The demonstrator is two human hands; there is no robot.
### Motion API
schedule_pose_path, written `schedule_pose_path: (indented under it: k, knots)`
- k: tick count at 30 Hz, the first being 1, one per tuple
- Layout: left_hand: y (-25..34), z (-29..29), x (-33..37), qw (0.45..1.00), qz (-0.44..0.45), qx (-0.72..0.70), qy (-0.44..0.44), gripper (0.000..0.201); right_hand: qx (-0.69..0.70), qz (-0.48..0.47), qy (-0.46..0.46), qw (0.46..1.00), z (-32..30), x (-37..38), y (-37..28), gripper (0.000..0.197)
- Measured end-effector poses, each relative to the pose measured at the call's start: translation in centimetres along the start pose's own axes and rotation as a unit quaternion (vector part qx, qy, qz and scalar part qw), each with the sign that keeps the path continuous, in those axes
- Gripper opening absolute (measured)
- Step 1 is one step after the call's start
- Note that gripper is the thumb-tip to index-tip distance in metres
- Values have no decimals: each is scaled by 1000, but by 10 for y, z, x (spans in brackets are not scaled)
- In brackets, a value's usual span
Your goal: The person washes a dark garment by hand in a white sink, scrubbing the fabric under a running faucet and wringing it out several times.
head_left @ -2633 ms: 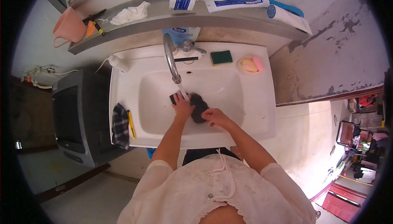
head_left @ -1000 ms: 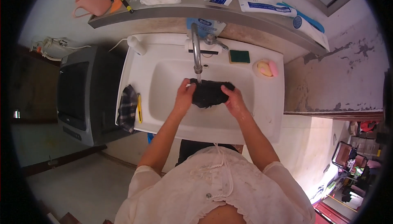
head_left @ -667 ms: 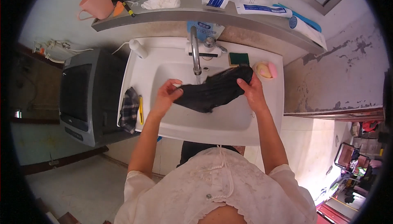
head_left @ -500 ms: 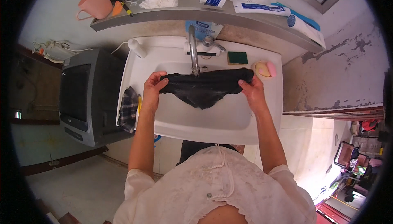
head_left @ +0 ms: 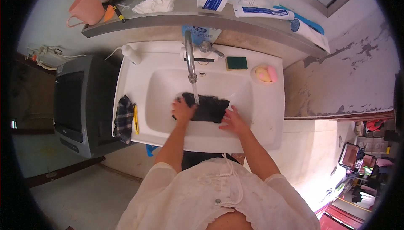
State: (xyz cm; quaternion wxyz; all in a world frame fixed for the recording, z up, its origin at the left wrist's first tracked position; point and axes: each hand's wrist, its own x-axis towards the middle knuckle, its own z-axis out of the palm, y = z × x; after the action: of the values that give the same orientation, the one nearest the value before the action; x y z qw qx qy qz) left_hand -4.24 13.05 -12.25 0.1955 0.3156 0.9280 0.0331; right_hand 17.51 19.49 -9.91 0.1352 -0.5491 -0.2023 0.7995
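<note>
A wet black cloth (head_left: pixel 211 110) lies bunched in the bottom of the white sink basin (head_left: pixel 162 87). Water runs onto its left part from the curved metal tap (head_left: pixel 190 57). My left hand (head_left: pixel 183 109) rests on the cloth's left end with its fingers apart, slightly blurred. At the right end, my right hand (head_left: pixel 234 121) has its fingers spread, the tips at the cloth's edge. Neither hand visibly grips the fabric.
A green and yellow sponge (head_left: pixel 236 63) and soap (head_left: pixel 264 74) sit on the sink's back right rim. At left lie a yellow cutter (head_left: pixel 136 119) and checked cloth (head_left: pixel 123 119). A white bottle (head_left: pixel 131 55) stands behind. The shelf (head_left: pixel 168 18) holds a pink mug (head_left: pixel 87 7) and tubes.
The black cloth, stretched between both hands under the tap, has dropped into the basin and bunched up. Both hands have come down and closer together, loosening from it. Running water now shows.
</note>
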Motion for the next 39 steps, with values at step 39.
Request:
schedule_pose_path:
  k: [39]
  knots:
    - [-48,-66,-16,862,401,-281,-131,22,-146,-161,13,976,-3,-14,-55,29]
